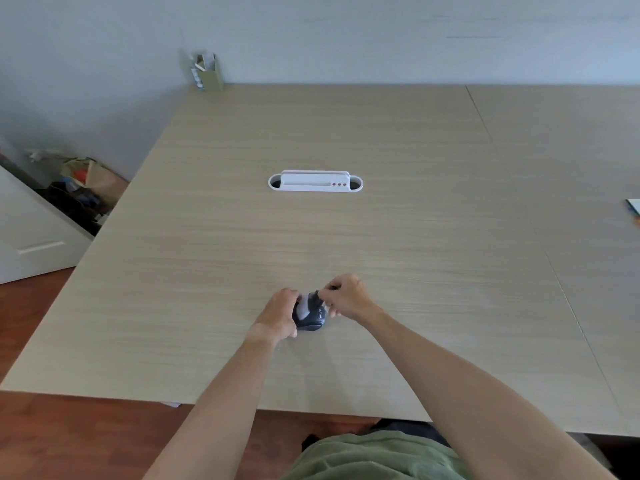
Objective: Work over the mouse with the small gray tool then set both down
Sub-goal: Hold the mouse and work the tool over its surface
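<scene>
At the near edge of the view a green shirt (374, 455) shows above a strip of reddish-brown wooden floor (69, 438). Two bare forearms reach forward over the pale wood-grain table (346, 237). The left hand (278, 315) curls around the left side of a dark, rounded plastic computer mouse (311, 318), gripping it while it sits on or just above the tabletop near the front edge. The right hand (348, 297) is pinched narrow at the fingertips over the front of the mouse, closed on what seems to be the small gray tool (306, 304); only a light gray sliver and a dark tip show between the fingers, too small to make out clearly.

Farther back, at the middle of the table, lies a white oblong plastic cable grommet (315, 182) with three red dots. At the table's far left corner, against the gray wall (346, 36), stands a small olive cardboard box (207, 72). Off the table's left side, a heap of bags (83, 181) sits beside a white cabinet (31, 237).
</scene>
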`<move>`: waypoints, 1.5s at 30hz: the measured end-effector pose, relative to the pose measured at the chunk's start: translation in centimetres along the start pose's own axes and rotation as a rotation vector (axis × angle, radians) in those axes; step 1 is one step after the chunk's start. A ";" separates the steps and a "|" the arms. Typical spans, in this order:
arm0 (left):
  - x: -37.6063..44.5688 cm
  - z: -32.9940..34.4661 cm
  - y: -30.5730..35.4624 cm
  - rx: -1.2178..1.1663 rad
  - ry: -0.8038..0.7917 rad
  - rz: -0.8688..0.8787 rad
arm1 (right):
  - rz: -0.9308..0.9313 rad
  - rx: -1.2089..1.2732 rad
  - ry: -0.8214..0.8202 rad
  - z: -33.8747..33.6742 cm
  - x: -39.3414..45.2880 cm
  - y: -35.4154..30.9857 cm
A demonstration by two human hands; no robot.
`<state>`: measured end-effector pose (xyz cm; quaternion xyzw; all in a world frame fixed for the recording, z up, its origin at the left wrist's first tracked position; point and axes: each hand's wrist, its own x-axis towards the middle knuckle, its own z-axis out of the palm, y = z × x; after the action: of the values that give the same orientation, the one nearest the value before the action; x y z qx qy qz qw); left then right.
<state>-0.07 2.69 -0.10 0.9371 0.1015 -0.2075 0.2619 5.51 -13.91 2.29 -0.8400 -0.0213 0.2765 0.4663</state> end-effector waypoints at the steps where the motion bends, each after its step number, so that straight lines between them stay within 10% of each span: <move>1: -0.1 -0.1 0.0 -0.006 0.000 -0.006 | 0.044 0.036 -0.100 0.3 -0.2 0.0; 8: -1.0 -0.5 0.1 -0.091 -0.053 -0.006 | 0.052 -0.112 0.320 0.0 -0.2 1.7; 14: -1.0 -0.9 0.5 -0.059 -0.055 0.022 | -0.005 0.005 0.002 1.7 -0.7 -0.3; 19: -1.1 -0.6 0.1 -0.064 -0.059 0.015 | -0.082 -0.329 0.163 1.6 -0.4 -0.4; 31: -0.7 -0.1 -0.4 0.028 -0.017 0.104 | -0.011 -0.194 0.248 -0.2 -0.3 1.7; 37: -0.6 -0.3 0.1 0.069 0.043 0.150 | -0.026 -0.136 -0.057 -0.4 -1.3 0.8; 45: -0.8 -0.2 0.1 0.078 0.035 0.161 | -0.066 -0.175 0.233 -0.1 -0.8 0.8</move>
<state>-0.66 2.63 0.44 0.9551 0.0225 -0.1733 0.2392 4.71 -14.67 2.07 -0.9027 -0.0184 0.1586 0.3996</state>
